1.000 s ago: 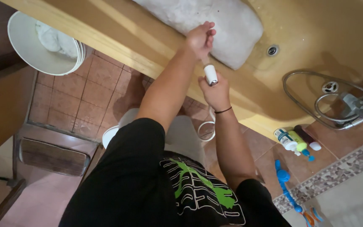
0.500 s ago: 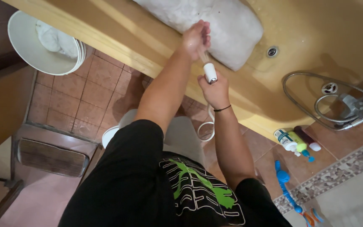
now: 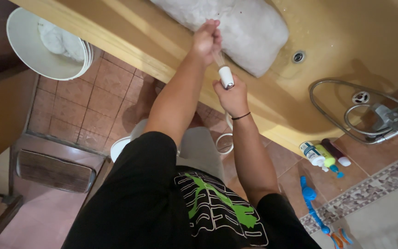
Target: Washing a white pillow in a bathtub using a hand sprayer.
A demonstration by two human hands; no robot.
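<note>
We look down over our own arms at a yellow bathtub (image 3: 346, 32) that fills the upper part of the frame. Our right hand (image 3: 232, 97), just above the middle of the frame, is wrapped around a small white shower head (image 3: 225, 76); its fingers are curled tight about the handle, and the white end with its dark centre sticks up out of the fist. A thin spray of water runs from that end toward our left hand (image 3: 207, 38), which sits just above it at the upper centre. The left fingers are drawn together and bent, in the spray, and we cannot tell whether they grip anything. A dark band (image 3: 241, 115) circles the right wrist. A white hose (image 3: 224, 143) loops down below the right forearm, over the tiled floor (image 3: 93, 101).

Behind the left hand, a large white padded bundle (image 3: 249, 27) lies in the tub against its near wall. At the right of the frame a metal hose (image 3: 346, 115) coils beside the drain (image 3: 361, 96). A few bottles (image 3: 321, 154) lie on the tub's corner ledge at the right, with a blue brush (image 3: 314, 203) below them on the floor. At the upper left a white basin (image 3: 38, 50) holds white cloth
</note>
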